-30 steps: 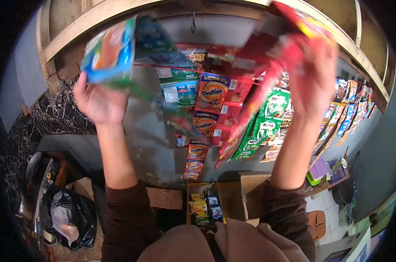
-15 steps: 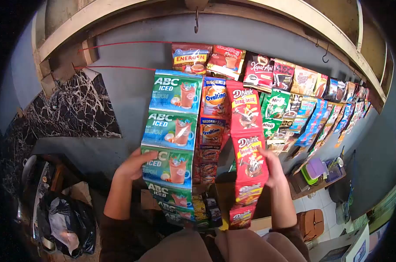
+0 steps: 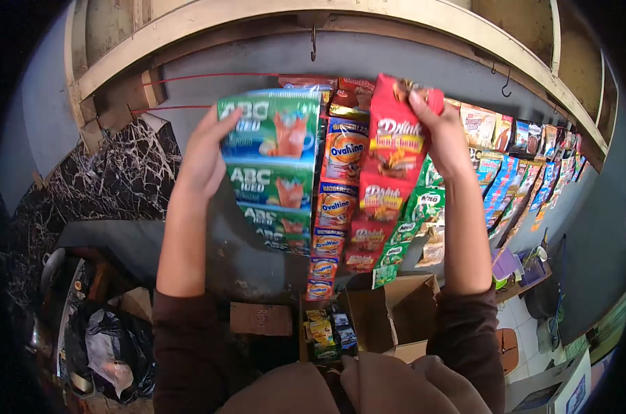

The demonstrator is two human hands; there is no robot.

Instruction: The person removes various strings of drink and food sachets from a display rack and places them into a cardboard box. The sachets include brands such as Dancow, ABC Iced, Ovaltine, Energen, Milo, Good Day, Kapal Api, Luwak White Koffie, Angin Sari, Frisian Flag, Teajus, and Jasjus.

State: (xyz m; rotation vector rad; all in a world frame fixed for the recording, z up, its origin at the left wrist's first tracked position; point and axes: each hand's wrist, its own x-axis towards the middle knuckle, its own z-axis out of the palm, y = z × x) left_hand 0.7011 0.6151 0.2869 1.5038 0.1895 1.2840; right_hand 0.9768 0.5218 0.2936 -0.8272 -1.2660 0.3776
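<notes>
My left hand (image 3: pixel 209 155) pinches the left edge of a green and blue strip of ABC Iced drink sachets (image 3: pixel 280 185), near its top. The rest of that strip hangs down. With thumb on the front, my right hand (image 3: pixel 445 131) grips the upper part of a red strip of Drink beng-beng sachets (image 3: pixel 384 200); its top sachet is bent. Between the two hangs a strip of Ovaltine sachets (image 3: pixel 340 153), touched by neither hand. Green Milo sachets (image 3: pixel 429 201) hang just behind the red strip, partly covered by it and by my right forearm.
Red cords (image 3: pixel 209 76) run along the grey wall, with more sachet strips (image 3: pixel 510 176) to the right. A metal hook (image 3: pixel 314 45) hangs from the beam overhead. Below stand an open cardboard box (image 3: pixel 375 314) and a box of small packets (image 3: pixel 327 331). A black plastic bag (image 3: pixel 113 352) lies lower left.
Both hands have risen, lifting toward the cords and gripping the strips nearer their tops. The red strip's top now covers part of the hanging sachets behind. The boxes below have come into view.
</notes>
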